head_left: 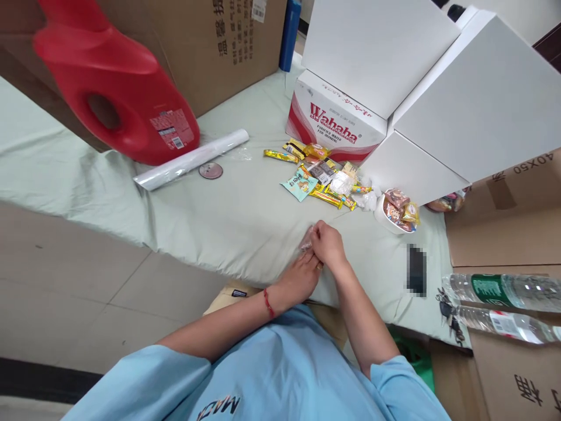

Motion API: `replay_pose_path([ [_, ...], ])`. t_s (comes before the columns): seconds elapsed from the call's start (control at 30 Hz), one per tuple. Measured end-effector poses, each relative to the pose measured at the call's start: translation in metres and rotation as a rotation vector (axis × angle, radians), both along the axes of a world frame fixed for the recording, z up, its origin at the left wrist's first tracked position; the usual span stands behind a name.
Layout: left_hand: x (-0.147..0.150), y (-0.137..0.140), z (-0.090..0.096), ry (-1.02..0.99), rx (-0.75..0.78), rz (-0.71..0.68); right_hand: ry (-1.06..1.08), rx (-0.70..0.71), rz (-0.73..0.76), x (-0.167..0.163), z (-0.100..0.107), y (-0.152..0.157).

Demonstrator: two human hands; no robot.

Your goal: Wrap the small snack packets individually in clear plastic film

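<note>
Near the table's front edge, my right hand [328, 242] pinches a small clear plastic bag [306, 240] between thumb and fingers. My left hand [302, 277], with a red bracelet at the wrist and a ring, is closed on the lower part of the same bag. Its fingers touch the right hand, and its thumb is hidden. What the bag contains, if anything, is too small to tell. Beyond the hands lies a pile of wrapped snacks [326, 196], among them a light-green packet [300, 183] and several yellow sticks. A white bowl [383, 219] of wrapped snacks stands to the right.
On the left are a red jug [131, 88], a roll of clear film [193, 159] and a round disc [211, 170]. A Wahaha carton [335, 120] and large white boxes [473, 88] rise behind. A blurred dark object [416, 270], keys [447, 310] and water bottles [508, 292] lie right.
</note>
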State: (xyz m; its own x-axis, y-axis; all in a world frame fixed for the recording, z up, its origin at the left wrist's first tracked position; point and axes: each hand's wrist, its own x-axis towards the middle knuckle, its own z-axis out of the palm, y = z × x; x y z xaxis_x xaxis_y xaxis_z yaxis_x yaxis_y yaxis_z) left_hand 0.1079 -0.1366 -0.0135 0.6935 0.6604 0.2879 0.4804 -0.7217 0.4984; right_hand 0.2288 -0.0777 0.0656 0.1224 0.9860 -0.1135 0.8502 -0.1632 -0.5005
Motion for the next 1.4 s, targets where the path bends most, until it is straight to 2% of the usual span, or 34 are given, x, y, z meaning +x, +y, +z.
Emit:
replay_pose_path([
  [0.07,-0.011,-0.007,0.004,0.011,-0.026,0.015,-0.237,-0.049,0.057,-0.023,0.001,0.001],
  [0.17,-0.04,-0.013,0.009,-0.02,-0.053,-0.011,-0.383,-0.075,0.126,-0.044,0.002,-0.009],
  [0.27,-0.077,-0.013,0.008,-0.04,-0.045,-0.003,-0.408,-0.018,0.152,-0.047,-0.003,-0.019],
  [0.43,-0.125,0.0,-0.004,-0.131,0.032,0.202,-0.371,0.093,0.173,-0.034,-0.017,-0.035],
  [0.6,-0.127,0.025,0.005,-0.201,0.047,0.381,-0.303,0.145,0.164,-0.028,-0.017,-0.05],
  [0.73,-0.106,0.036,0.011,-0.213,0.033,0.378,-0.231,0.18,0.109,-0.009,-0.01,-0.06],
  [0.83,-0.093,0.036,0.005,-0.204,0.037,0.303,-0.019,0.277,0.001,0.024,-0.008,-0.067],
  [0.93,-0.087,0.034,-0.001,-0.157,0.044,0.258,0.3,0.333,-0.203,0.078,-0.011,-0.072],
  [1.0,-0.085,0.033,-0.002,-0.133,0.054,0.25,0.488,0.337,-0.353,0.126,-0.011,-0.07],
  [1.17,-0.085,0.033,0.001,-0.092,0.112,0.24,0.708,0.57,-0.709,0.266,0.014,-0.035],
  [1.27,-0.084,0.032,0.002,-0.054,0.142,0.246,0.56,0.514,-0.85,0.331,0.032,0.003],
  [1.33,-0.084,0.032,0.002,-0.037,0.155,0.244,0.31,0.399,-0.81,0.355,0.037,0.03],
  [1.4,-0.084,0.031,0.002,-0.025,0.174,0.243,0.163,0.34,-0.747,0.366,0.035,0.052],
])
